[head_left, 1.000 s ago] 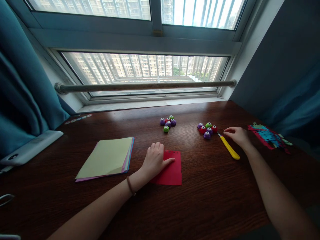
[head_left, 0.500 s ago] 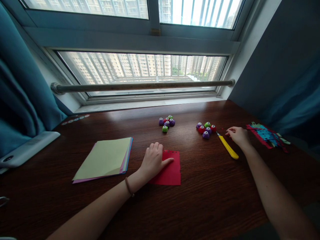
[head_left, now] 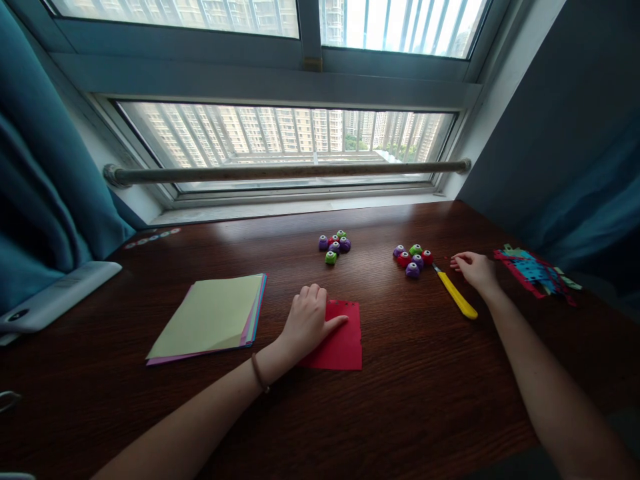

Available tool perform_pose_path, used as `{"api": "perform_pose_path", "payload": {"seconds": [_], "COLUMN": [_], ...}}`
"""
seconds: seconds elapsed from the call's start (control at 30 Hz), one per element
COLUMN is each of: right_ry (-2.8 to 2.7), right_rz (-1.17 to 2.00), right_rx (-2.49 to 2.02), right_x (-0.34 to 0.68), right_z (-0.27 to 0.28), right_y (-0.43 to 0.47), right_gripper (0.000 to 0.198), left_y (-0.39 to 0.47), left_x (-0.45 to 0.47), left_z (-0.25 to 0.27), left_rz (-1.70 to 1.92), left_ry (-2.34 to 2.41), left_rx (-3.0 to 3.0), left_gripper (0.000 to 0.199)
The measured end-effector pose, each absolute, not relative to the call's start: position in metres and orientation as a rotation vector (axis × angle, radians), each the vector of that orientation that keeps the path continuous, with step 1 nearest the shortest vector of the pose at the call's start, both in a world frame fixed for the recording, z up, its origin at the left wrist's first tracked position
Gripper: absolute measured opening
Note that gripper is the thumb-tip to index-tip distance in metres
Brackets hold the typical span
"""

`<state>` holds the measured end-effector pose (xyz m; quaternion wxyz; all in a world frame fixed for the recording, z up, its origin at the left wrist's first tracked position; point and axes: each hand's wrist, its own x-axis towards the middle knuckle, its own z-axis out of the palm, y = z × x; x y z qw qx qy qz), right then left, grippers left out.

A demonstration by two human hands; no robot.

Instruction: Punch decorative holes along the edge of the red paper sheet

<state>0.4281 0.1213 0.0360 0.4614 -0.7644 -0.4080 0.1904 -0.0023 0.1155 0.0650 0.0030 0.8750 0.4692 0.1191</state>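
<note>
My left hand (head_left: pixel 307 319) lies on a red sheet of paper (head_left: pixel 345 343), thumb stretched across it and fingers over its left side. Small notches run along the paper's top edge. On the right, my right hand (head_left: pixel 476 272) rests low over the table with its fingers loosely bent and a little apart; I see nothing held in it. Tiny red scraps (head_left: pixel 445 258) lie by its fingertips. Just left of that hand is a yellow-handled craft knife (head_left: pixel 457 293), its blade pointing toward a cluster of purple, red and green eyeball-like beads (head_left: pixel 413 260).
A second bead cluster (head_left: pixel 335 247) sits farther back. Left of my left hand is a stack of coloured paper (head_left: pixel 210 313). Blue and red paper strips (head_left: pixel 533 270) lie at the far right. A white device (head_left: pixel 60 297) rests by the curtain (head_left: pixel 45 167). A window rail (head_left: pixel 290 173) runs behind the table.
My right hand's fingers have shifted very slightly. My left hand and the red paper hold the same place.
</note>
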Motion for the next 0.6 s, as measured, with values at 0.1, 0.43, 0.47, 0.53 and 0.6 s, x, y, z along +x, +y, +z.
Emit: {"api": "perform_pose_path", "payload": {"seconds": [0.1,0.43,0.47,0.53,0.6], "right_ry": [-1.069,-1.193,-1.228,-1.319,-1.427], "right_rz": [0.553,0.047,0.001,-0.034,0.015], "right_rx": [-1.801,-1.812,-1.783,-1.717,-1.652], "right_x": [0.428,0.415,0.405,0.378,0.346], "right_z": [0.031,0.044,0.051,0.063,0.072], "right_y": [0.125,0.118,0.116,0.114,0.116], "right_gripper": [0.015,0.027,0.026,0.024,0.024], "left_y": [0.115,0.114,0.114,0.113,0.112], "left_x": [-0.002,-0.002,-0.002,-0.002,-0.001], "left_z": [0.065,0.064,0.064,0.063,0.062], "left_rz": [0.378,0.396,0.4,0.408,0.417], "left_ry": [1.465,1.483,1.49,1.508,1.529], "left_rx": [2.743,2.715,2.71,2.697,2.682], "left_gripper": [0.047,0.048,0.048,0.048,0.048]}}
